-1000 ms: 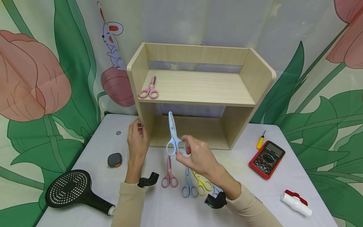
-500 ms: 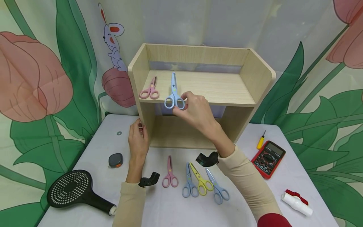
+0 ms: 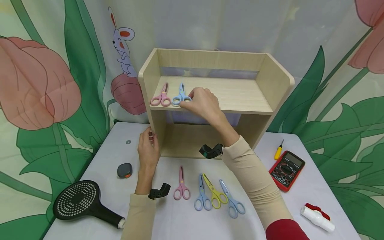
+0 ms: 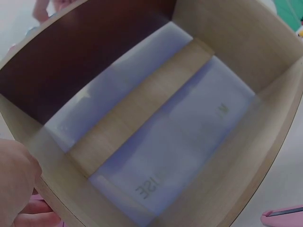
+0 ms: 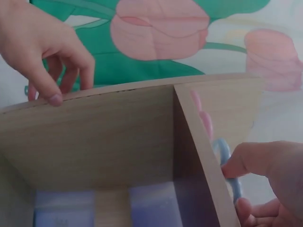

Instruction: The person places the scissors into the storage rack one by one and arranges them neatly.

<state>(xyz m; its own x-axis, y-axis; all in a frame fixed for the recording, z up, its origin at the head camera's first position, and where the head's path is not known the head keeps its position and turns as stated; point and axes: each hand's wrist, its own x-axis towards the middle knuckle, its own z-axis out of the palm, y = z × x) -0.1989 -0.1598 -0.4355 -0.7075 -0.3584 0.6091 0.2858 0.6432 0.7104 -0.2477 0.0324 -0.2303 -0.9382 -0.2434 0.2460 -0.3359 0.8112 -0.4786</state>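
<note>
Light blue scissors (image 3: 180, 96) lie on the upper board of a small wooden shelf (image 3: 210, 109), blades pointing to the back. My right hand (image 3: 204, 102) pinches their right finger loop between thumb and fingers; in the right wrist view the hand (image 5: 279, 175) is at the board's front edge. Pink scissors (image 3: 162, 96) rest just left of them on the same board. With thumb and fingers, my left hand (image 3: 149, 148) grips the shelf's left side panel near its front edge. The right wrist view shows that thumb and the curled fingers (image 5: 54, 59) on either side of the panel.
Before the shelf lie pink scissors (image 3: 181, 185), blue scissors (image 3: 202, 193), yellow scissors (image 3: 215, 191) and more blue scissors (image 3: 232, 200). On the left are a shower head (image 3: 84, 201), tape measure (image 3: 124, 170) and washer (image 3: 128, 142); on the right, a multimeter (image 3: 287, 170), screwdriver (image 3: 278, 150) and white valve (image 3: 317, 218).
My right hand has carried the light blue scissors up from in front of the shelf and laid them flat on the upper board beside the pink ones. My left hand has stayed at the panel.
</note>
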